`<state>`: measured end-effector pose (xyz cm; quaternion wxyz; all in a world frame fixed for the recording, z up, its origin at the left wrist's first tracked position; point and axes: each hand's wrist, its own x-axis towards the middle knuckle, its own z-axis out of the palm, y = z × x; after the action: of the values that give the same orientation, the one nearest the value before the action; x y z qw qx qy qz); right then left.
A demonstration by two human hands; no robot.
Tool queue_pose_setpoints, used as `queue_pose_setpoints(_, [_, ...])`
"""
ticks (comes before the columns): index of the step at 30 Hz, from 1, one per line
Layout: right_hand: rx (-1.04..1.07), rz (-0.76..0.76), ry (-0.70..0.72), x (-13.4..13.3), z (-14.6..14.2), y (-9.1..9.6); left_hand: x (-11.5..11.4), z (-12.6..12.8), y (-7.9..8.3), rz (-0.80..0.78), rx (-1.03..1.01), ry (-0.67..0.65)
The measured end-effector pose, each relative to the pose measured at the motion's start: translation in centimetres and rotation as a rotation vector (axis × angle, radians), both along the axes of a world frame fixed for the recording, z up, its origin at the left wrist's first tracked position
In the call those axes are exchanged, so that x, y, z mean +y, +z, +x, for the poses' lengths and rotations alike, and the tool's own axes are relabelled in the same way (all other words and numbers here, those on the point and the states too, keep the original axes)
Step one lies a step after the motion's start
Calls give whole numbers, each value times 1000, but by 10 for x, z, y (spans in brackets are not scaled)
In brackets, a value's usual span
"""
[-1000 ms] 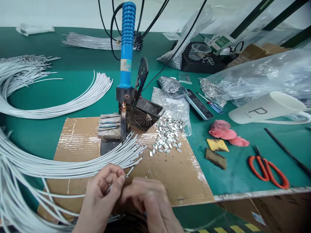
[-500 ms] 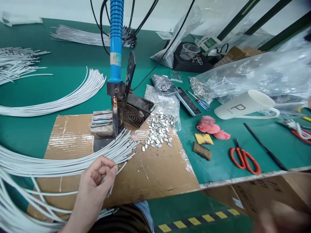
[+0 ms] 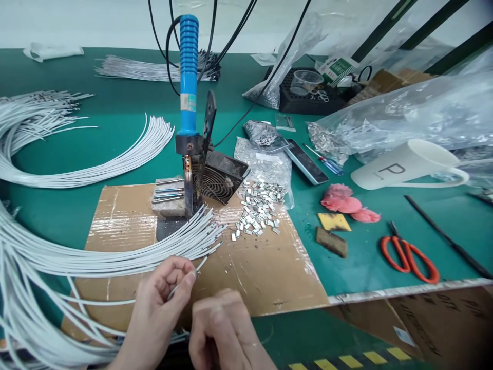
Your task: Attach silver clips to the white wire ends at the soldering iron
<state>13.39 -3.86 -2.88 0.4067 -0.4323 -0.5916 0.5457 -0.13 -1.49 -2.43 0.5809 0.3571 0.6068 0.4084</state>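
My left hand (image 3: 159,300) pinches a thin white wire (image 3: 200,264) near its stripped end, over the cardboard sheet (image 3: 269,272) at the table's front. My right hand (image 3: 221,331) is curled closed just right of it, near the front edge; whatever it holds is hidden. A fan of white wires (image 3: 115,257) sweeps in from the left, their ends lying by the base of an upright soldering iron with a blue handle (image 3: 188,77). A heap of small metal clips (image 3: 258,210) lies on the cardboard to the right of the iron.
More white wire bundles (image 3: 96,167) curve over the green table at left. A small black fan (image 3: 217,180) sits behind the iron. To the right lie a phone (image 3: 306,162), pink and yellow sponges (image 3: 341,203), orange scissors (image 3: 410,257), a tipped white mug (image 3: 408,164) and plastic bags (image 3: 416,110).
My right hand was next to the left one a second ago, went out of view to the lower right, and is back beside it. The left hand keeps its pinch on the wire.
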Motion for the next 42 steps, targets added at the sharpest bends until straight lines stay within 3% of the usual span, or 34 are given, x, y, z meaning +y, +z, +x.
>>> queue_pose_setpoints(1, [42, 0, 62, 7, 1, 0, 0, 0, 0, -6, -1, -6])
queue_pose_setpoints(2, [92, -5, 32, 14, 2, 0, 0, 1, 1, -16, 2, 2])
queue_pose_setpoints(6, [132, -33, -299, 28, 11, -7, 4, 5, 8, -38, 14, 110])
queue_pose_setpoints(8, [65, -68, -369, 29, 14, -11, 6, 6, 11, -47, -16, 138])
queue_pose_setpoints(14, [74, -148, -208, 31, 8, -13, 4, 7, 11, -35, -72, 115])
queue_pose_setpoints(27, [52, -74, -328, 30, 0, -14, -5, 7, 4, 88, 150, 26])
queue_pose_setpoints(33, [115, -92, -476, 21, -10, -20, -8, 13, 3, 52, 117, 36])
queue_pose_setpoints(38, [144, -152, -442, 22, -9, -19, -1, 12, 6, 53, 98, 125])
queue_pose_setpoints(42, [137, -250, -320, 31, 6, -14, 11, 6, 11, -41, 36, 155])
